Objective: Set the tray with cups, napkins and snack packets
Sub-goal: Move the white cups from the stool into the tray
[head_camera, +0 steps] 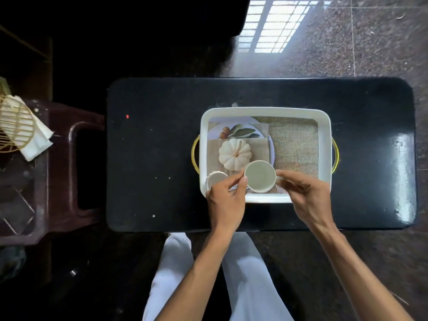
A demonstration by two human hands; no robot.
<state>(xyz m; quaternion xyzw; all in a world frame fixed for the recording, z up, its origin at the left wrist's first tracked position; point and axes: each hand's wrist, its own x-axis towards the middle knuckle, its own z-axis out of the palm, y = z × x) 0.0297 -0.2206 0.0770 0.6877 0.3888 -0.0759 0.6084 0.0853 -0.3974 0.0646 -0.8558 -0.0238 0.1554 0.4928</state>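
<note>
A white tray (324,126) with gold handles lies on a black table (150,158); its floor bears a printed picture of a pumpkin, leaves and burlap. Over the tray's near side hangs a white cup (260,176). My right hand (305,195) grips its handle, and the fingertips of my left hand (228,198) touch its left rim. A second white cup (215,179) stands in the tray's near-left corner, partly hidden by my left hand. White napkins (34,140) lie on a stool at the far left.
A dark red plastic stool (69,172) stands left of the table, carrying a gold wire basket (14,126) over the napkins. My white trouser legs (245,274) are below the table's near edge. Speckled floor surrounds the table.
</note>
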